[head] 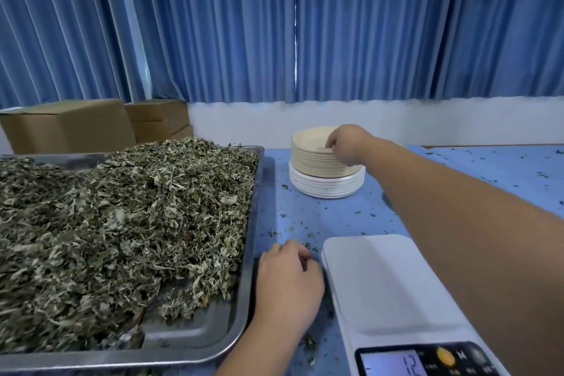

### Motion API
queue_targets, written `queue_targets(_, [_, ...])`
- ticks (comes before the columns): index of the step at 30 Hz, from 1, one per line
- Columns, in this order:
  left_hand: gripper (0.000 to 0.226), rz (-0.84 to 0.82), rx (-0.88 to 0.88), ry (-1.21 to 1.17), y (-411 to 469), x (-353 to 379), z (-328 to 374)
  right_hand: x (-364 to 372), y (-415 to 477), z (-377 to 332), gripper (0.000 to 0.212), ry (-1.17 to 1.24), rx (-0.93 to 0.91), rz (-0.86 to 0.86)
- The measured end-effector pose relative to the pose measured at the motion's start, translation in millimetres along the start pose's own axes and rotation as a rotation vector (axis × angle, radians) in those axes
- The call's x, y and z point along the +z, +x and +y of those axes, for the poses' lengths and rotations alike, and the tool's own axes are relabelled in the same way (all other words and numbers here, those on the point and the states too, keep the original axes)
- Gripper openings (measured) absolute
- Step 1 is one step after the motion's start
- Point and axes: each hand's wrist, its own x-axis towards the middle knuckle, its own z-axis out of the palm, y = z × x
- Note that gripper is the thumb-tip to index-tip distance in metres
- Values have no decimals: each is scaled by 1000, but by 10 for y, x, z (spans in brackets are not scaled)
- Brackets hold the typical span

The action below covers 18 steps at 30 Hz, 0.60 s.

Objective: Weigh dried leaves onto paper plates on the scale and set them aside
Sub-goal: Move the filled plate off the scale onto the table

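Note:
A big metal tray (241,308) at the left holds a heap of dried leaves (122,223). At the far middle stands a stack of paper plates (308,159), tan ones on top of white ones (326,185). My right hand (345,145) reaches out to it and pinches the rim of the top tan plate. A white digital scale (384,287) sits near right with a bare platform and a lit display (396,363). My left hand (287,278) rests on the table between tray and scale, fingers loosely curled, holding nothing that I can see.
The table has a blue cover (305,217) strewn with leaf crumbs. Cardboard boxes (70,125) stand behind the tray at far left. Blue curtains (366,24) and a white wall close off the back.

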Motion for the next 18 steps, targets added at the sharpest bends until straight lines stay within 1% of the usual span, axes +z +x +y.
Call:
queue_targets(4, [11, 18, 16, 2, -2, 3, 5, 17, 45, 116, 37, 35, -58, 109])
queue_targets(9, [12, 19, 16, 1, -13, -5, 14, 8, -67, 297, 30, 185, -118, 267])
queue_targets(18, [10, -24, -17, -20, -30, -24, 27, -123, -553, 469, 24, 348, -207, 442])
